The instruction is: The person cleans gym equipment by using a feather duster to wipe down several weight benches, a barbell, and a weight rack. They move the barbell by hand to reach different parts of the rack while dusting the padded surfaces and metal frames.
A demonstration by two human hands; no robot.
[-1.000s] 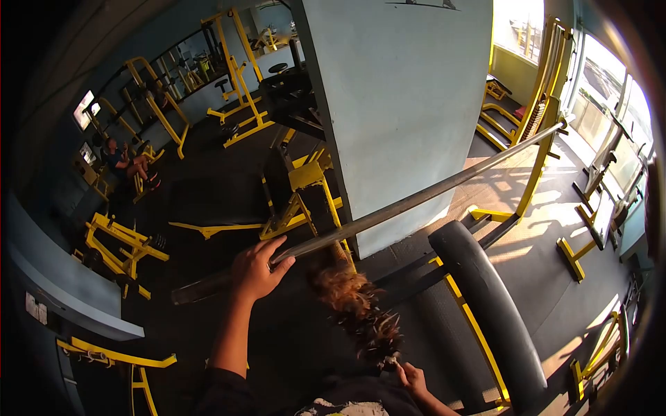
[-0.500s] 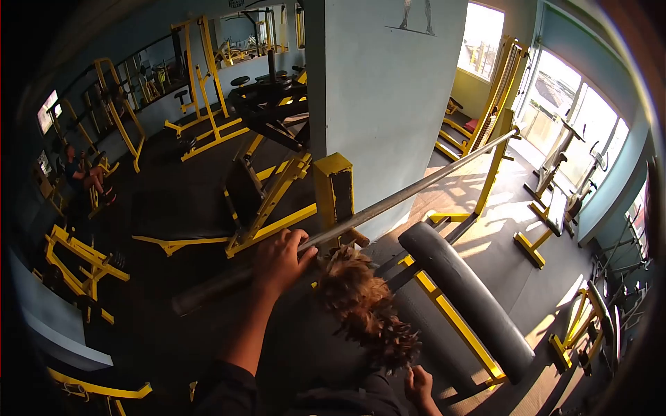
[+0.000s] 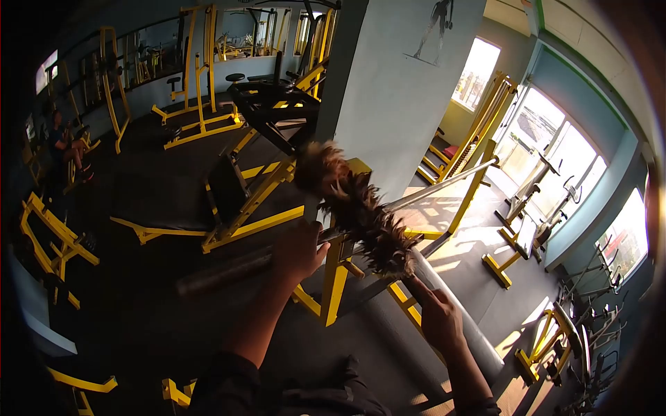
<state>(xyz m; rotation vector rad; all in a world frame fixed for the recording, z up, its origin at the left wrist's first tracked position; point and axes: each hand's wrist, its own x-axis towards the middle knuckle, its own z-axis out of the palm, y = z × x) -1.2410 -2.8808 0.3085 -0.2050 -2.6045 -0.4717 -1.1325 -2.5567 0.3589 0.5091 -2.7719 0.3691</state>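
Observation:
A brown feather duster [image 3: 368, 222] slants across the middle, its handle at the lower right. My right hand [image 3: 441, 320] is wrapped round that handle. My left hand [image 3: 300, 251] is closed round a long metal bar [image 3: 444, 183], just left of the yellow upright [image 3: 336, 288]. The bar runs from the dark lower left up to a yellow rack post on the right, and the duster's feathers hide part of its middle. A black padded bench [image 3: 461, 312] lies below the bar, beside my right forearm.
A pale pillar [image 3: 402, 90] rises behind the bar. Yellow and black gym machines [image 3: 257, 201] stand at the left, with exercise bikes [image 3: 538, 191] by the bright windows at the right. A person [image 3: 66, 145] sits at the far left.
My right hand has come up from the bottom edge, lifting the duster up over the bar. The left hand stays on the bar. The view has shifted, showing more of the windows' side.

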